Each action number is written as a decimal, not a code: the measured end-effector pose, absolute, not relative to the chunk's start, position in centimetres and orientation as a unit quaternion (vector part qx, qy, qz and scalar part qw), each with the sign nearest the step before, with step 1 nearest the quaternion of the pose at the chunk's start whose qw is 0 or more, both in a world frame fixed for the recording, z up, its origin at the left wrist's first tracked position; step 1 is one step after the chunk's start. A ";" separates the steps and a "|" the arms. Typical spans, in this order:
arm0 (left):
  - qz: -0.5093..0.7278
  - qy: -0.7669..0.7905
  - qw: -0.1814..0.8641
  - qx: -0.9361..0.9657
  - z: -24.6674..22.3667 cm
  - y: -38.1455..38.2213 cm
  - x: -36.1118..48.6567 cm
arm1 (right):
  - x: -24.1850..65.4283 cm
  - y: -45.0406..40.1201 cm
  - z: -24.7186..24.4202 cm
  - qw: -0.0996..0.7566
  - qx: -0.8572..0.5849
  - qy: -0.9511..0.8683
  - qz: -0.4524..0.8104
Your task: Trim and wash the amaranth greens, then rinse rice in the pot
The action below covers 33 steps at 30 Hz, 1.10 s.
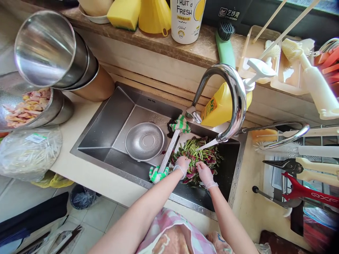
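Note:
A heap of leafy greens (194, 148) with green stems and purple-red leaves fills the right basin of the sink. My left hand (183, 165), in a clear thin glove, has its fingers curled into the near left side of the heap. Close beside it, my right hand (205, 173), gloved the same way, is closed on stems at the near side. Water runs from the curved chrome faucet (235, 102) onto the leaves just beyond both hands. My fingertips are partly hidden among the greens.
A round metal strainer (144, 141) lies in the left basin. The divider (169, 150) has green-striped cloths at its ends. Stacked steel pots (45, 49) and a bowl of raw meat pieces (29, 107) stand left. A yellow detergent jug (215, 106) stands behind the faucet; pliers (296, 165) lie right.

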<state>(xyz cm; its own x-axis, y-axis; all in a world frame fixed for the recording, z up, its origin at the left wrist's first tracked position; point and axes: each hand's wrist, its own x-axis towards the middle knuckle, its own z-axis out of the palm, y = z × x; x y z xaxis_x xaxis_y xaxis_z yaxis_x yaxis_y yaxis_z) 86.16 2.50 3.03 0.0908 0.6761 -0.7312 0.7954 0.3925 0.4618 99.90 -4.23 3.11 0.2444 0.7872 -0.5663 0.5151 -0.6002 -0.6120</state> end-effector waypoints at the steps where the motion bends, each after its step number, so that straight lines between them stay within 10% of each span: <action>1: -0.074 0.671 0.497 0.546 3.0 2.7 86.4 | 99.9 -4.4 3.0 0.175 -0.765 -0.410 0.464; 9: -0.105 0.629 0.481 0.601 5.2 1.7 85.8 | 99.3 -3.2 7.7 0.240 -0.710 -0.551 0.368; 15: -0.101 0.566 0.480 0.662 8.0 0.3 85.7 | 98.3 -2.5 11.3 -0.151 -0.624 -0.742 0.196; 20: -0.094 0.538 0.490 0.680 9.5 0.0 86.5 | 98.6 -3.2 11.2 -0.245 -0.597 -0.742 0.180; 33: -0.070 0.529 0.518 0.668 10.3 0.5 85.2 | 98.0 -5.9 7.1 0.077 -0.741 -0.534 0.399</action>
